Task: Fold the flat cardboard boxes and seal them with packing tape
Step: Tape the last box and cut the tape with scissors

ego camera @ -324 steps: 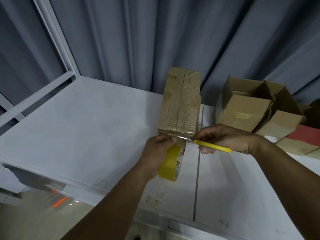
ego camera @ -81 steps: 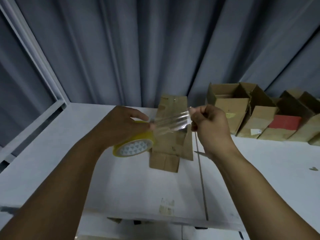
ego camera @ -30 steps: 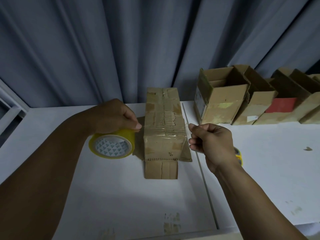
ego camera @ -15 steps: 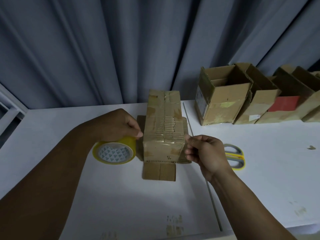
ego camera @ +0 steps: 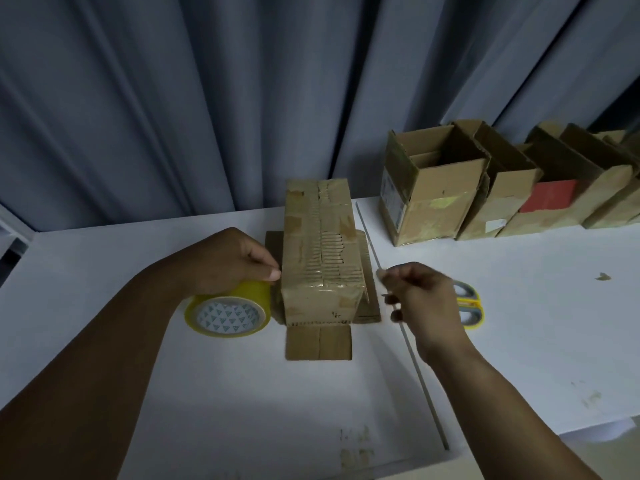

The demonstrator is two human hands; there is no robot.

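A folded cardboard box (ego camera: 320,251) stands on the white table (ego camera: 242,393), its top seam covered with clear tape and its bottom flaps splayed out on the surface. My left hand (ego camera: 225,259) grips a yellow roll of packing tape (ego camera: 228,311) right against the box's left side, thumb at the box edge. My right hand (ego camera: 420,299) hovers just right of the box, fingers loosely curled and holding nothing, slightly blurred. Fresh tape runs across the box's near top edge.
Yellow-handled scissors (ego camera: 469,308) lie on the table behind my right hand. Several open cardboard boxes (ego camera: 436,195) line the back right by the grey curtain, one with a red panel (ego camera: 550,199). A seam (ego camera: 415,368) splits the table.
My right hand has let go of the tape at the box's right side and drawn back a little to the right. The left hand and roll have stayed against the box.
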